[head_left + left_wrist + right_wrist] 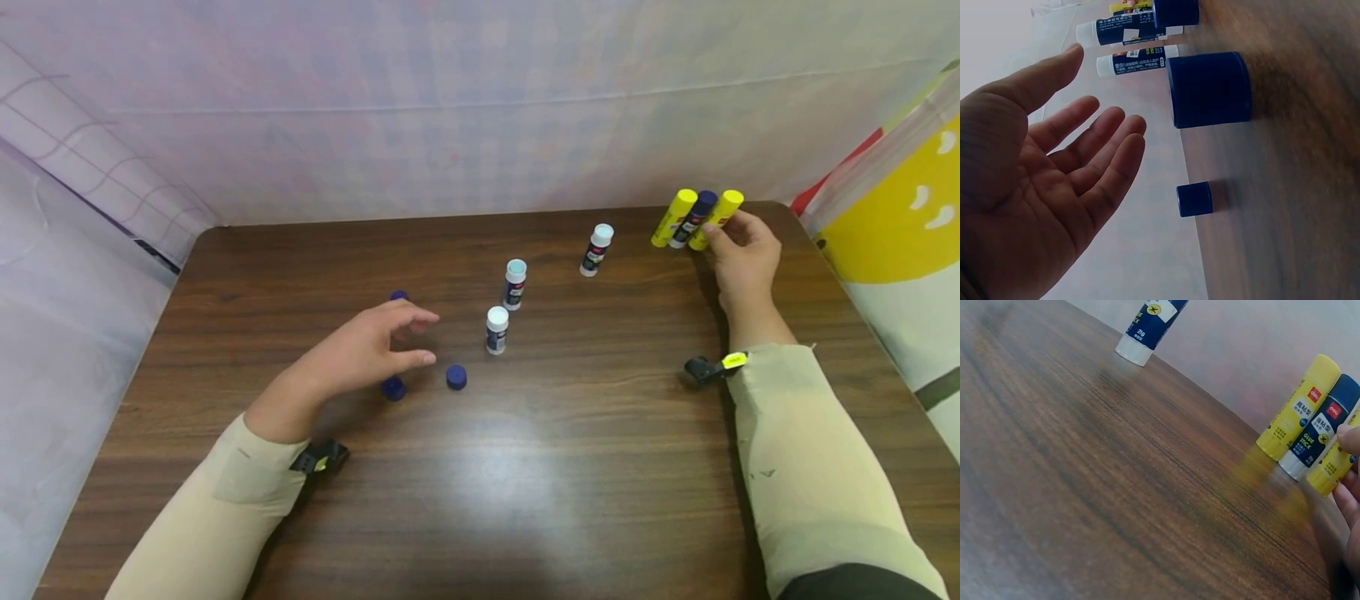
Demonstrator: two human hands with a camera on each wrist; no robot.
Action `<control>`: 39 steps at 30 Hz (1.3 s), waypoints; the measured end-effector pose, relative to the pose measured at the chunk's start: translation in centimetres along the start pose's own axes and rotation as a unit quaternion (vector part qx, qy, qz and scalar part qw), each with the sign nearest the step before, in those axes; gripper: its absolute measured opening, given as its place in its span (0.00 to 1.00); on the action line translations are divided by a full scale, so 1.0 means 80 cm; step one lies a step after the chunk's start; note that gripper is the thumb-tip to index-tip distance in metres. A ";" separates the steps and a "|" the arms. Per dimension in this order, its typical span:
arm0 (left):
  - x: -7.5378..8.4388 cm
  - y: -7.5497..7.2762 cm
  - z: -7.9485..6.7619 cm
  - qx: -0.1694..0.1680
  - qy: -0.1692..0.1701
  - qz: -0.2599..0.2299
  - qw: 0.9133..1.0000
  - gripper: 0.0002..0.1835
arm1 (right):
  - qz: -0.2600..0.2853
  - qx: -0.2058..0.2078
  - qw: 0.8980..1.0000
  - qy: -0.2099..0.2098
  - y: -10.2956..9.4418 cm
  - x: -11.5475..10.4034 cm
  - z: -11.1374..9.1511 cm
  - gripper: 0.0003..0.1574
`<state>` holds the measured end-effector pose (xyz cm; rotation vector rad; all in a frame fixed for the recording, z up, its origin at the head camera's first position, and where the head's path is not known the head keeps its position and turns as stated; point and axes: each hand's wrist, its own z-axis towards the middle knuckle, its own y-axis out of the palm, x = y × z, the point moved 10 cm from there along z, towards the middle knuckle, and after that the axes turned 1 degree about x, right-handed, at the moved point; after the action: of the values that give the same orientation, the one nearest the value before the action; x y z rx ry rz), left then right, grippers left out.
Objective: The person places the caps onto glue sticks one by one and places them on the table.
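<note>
So, left hand [352, 350] empty, right hand [750, 258] pinching the end yellow glue stick [722, 212]!
Left of centre in the head view, relaxed fingers hover by blue caps [456, 377], the left wrist view revealing a bare, loosely curved palm; around the centre, three uncapped white-topped sticks [514, 287] stand upright; and at upper right, side by side, another yellow stick [675, 218], a dark blue stick [693, 219], then the pinched one, slim, bright, capped end up, long axis upright, slanting toward the upper right, while only the right wrist view makes "GLUE STICK" readable on the blue one!
</note>
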<state>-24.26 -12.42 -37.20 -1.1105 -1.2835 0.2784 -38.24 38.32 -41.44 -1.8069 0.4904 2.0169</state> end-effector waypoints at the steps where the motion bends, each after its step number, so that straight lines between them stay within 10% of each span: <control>1: 0.000 0.000 0.000 -0.004 0.002 0.000 1.000 0.31 | 0.001 -0.001 1.000 0.000 0.000 0.000 0.000 0.19; 39: -0.025 0.039 -0.009 -0.140 -0.017 0.049 0.989 0.23 | 0.013 -0.020 1.000 0.003 0.006 -0.003 -0.003 0.19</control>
<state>-23.07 -12.65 -40.76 -1.4166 -1.3272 0.1947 -38.26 37.80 -41.20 -1.8398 0.4822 2.0534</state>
